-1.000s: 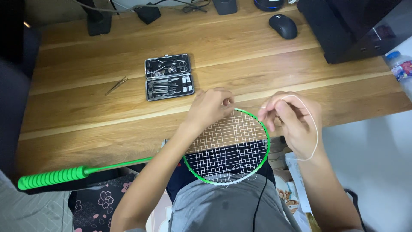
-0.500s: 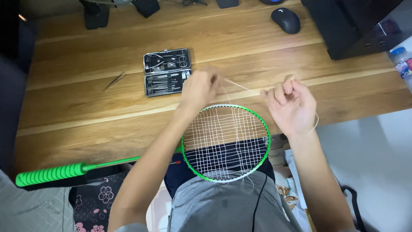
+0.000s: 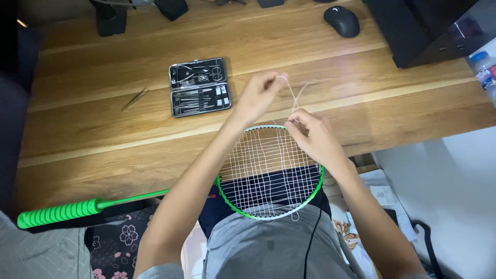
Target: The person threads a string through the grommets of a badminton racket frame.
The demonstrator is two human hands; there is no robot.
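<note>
Over the near edge of the wooden surface (image 3: pixel 103 129): green-framed racket (image 3: pixel 268 170) lies flat across the lap, head partly on the surface edge, green grip (image 3: pixel 59 213) sticking out far left.

Left hand (image 3: pixel 258 98) is raised above the top of the racket head, fingers pinched together on a thin white string (image 3: pixel 292 95). Right hand (image 3: pixel 315 137) sits at the top right of the frame, fingers closed on the same string just above the rim. String runs up from the right hand to the left hand, slightly blurred, so the exact routing is unclear.

Racket weave: white strings, denser in the lower half, looser and uneven near the top.

Packages etc.:
- open black hinged tool case (image 3: pixel 200 87), rectangular, left of the left hand, well apart; small metal tools in both halves
- loose tweezers (image 3: pixel 135 98) left of the case
- black mouse (image 3: pixel 341 20) at the far edge
- black box-like unit (image 3: pixel 418 28) top right
- bottle (image 3: pixel 483 70) with blue cap and coloured label at the right edge, partly cut off
- papers (image 3: pixel 382 194) on the floor under the right forearm
</note>
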